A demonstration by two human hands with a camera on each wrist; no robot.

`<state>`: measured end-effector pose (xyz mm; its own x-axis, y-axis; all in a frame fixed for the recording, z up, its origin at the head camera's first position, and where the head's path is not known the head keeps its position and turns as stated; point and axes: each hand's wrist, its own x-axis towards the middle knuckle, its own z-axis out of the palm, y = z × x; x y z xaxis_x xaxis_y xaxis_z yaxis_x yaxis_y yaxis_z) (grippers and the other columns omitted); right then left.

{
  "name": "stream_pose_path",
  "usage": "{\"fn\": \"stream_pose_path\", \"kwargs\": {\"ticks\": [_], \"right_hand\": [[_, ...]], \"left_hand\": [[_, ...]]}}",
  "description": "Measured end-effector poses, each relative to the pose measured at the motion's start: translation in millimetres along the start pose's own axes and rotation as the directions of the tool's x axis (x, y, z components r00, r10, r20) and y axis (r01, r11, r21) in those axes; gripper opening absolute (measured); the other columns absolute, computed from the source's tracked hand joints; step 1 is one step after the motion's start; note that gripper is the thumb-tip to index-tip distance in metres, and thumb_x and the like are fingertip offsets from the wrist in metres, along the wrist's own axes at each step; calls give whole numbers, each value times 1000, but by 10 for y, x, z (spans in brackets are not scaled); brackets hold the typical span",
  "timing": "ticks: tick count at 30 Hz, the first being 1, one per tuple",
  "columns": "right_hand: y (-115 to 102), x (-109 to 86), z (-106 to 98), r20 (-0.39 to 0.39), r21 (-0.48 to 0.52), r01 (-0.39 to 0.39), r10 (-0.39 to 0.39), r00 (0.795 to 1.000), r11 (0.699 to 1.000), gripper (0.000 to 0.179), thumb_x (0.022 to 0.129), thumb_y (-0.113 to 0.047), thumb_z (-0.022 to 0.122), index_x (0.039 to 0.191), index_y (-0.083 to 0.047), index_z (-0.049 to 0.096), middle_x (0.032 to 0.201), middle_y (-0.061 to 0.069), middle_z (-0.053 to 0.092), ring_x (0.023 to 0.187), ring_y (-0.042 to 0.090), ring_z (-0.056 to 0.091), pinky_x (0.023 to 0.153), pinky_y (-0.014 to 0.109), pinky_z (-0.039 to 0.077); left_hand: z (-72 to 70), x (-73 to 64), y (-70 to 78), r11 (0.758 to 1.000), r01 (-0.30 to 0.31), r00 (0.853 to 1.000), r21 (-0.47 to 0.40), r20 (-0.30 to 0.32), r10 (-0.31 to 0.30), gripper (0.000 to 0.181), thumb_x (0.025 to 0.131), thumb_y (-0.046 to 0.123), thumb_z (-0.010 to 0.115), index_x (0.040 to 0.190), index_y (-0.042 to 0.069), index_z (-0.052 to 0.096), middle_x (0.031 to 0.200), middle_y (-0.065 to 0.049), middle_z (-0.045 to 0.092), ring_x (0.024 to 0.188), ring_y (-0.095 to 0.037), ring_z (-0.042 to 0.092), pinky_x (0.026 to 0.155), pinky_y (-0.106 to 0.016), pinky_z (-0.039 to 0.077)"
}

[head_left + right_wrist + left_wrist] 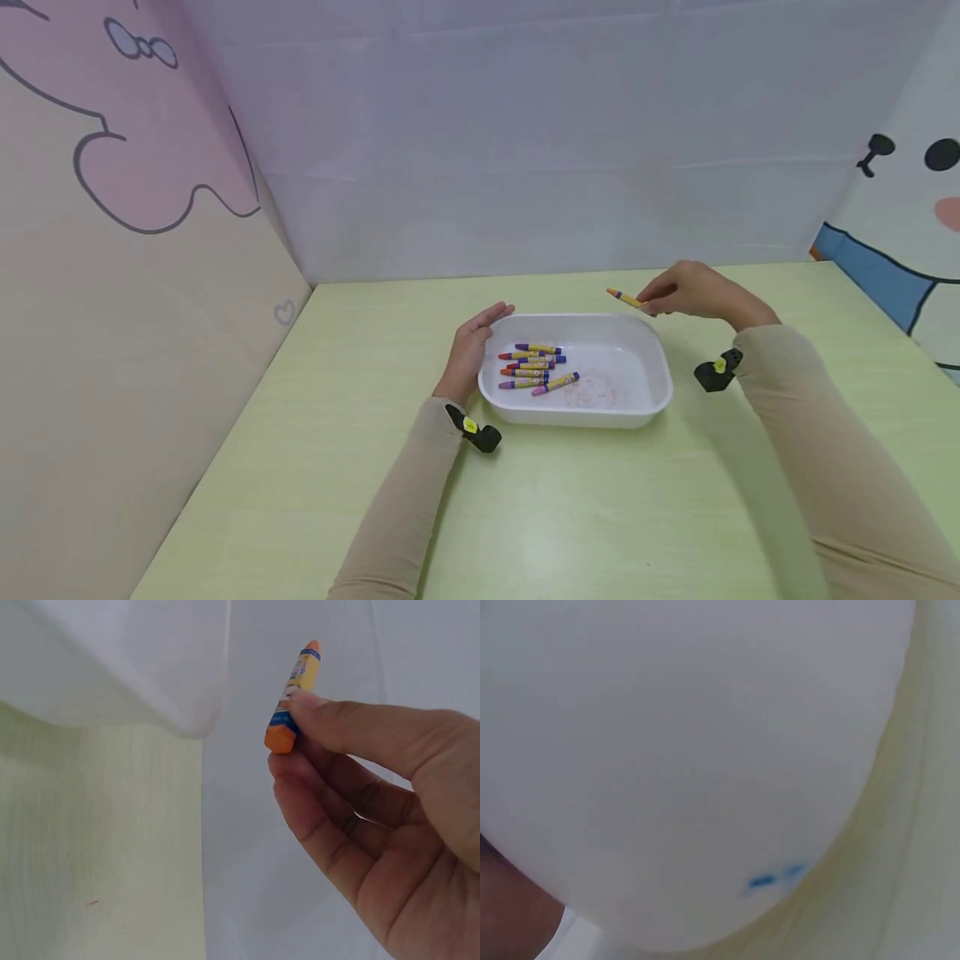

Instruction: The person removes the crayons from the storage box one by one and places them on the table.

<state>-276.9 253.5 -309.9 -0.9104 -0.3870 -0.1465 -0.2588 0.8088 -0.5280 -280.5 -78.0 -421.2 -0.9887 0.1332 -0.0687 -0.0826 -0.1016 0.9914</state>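
Far left: wall (187,358) with pink cartoon outline and a small heart. Next, beige left sleeve (401,508), black camera (482,435) with a yellow patch strapped at the wrist. Left hand (467,357) at the left end of the tray, fingers mostly straight and resting along its outside, thumb by the rim; not curled round anything.

White tray (577,419) sits on the pale green-yellow table (300,508). Left wrist view is mostly tray side, blurry, with two small blue marks (762,881) near the edge. In the tray's left half: bunch of crayons (536,366), yellow wrappers, tips purple, orange, red, pink. Most lie side by side, tips left; the pink crayon (556,383) on the near side lies aslant. Reddish smudges (596,390) on the tray floor to the right.

Orange crayon (625,297), yellow wrapper with blue bands, is up by the tray's far right corner, tip left. Right hand (696,292) pinches it near its blunt end, thumb against fingers. Right sleeve (817,433), beige, second black camera (717,373). Far right: wall (915,179), cartoon face, blue patch below.
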Motion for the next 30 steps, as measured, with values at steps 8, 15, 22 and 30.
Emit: {"fn": "stream_pose_path", "kwargs": {"ticks": [8, 15, 22, 30], "right_hand": [[256, -98, 33, -60, 56, -79, 82, 995, 995, 38, 92, -24, 63, 119, 4, 65, 104, 18, 71, 92, 30, 67, 83, 48, 54], [526, -146, 136, -77, 111, -180, 189, 979, 977, 42, 92, -26, 63, 119, 5, 63, 97, 13, 72, 95, 35, 66, 83, 49, 53], [726, -166, 234, -65, 135, -240, 250, 966, 961, 42, 90, -25, 64, 118, 7, 63, 86, 3, 72, 82, 19, 67, 79, 43, 55], [842, -162, 299, -29, 104, -280, 285, 958, 954, 38, 89, -23, 65, 113, 8, 65, 74, -6, 70, 71, 7, 60, 71, 29, 48]], "left_hand": [[-17, 5, -16, 999, -4, 1000, -51, -23, 3, 42, 100, 6, 35, 138, 14, 53, 136, 2, 59, 135, -13, 46, 114, -32, 36], [-24, -8, -14, 999, -10, 1000, -53, -6, 10, 41, 101, 7, 35, 138, 13, 52, 138, 0, 57, 136, -14, 44, 116, -33, 34], [-15, -25, -4, 998, -12, 1000, -54, -27, 11, 41, 101, 6, 36, 138, 11, 53, 137, -1, 58, 135, -15, 45, 115, -33, 35], [-10, -11, -14, 997, -17, 999, -71, -31, 15, 41, 100, 4, 35, 139, 8, 50, 137, -1, 58, 135, -16, 45, 115, -34, 35]]}}
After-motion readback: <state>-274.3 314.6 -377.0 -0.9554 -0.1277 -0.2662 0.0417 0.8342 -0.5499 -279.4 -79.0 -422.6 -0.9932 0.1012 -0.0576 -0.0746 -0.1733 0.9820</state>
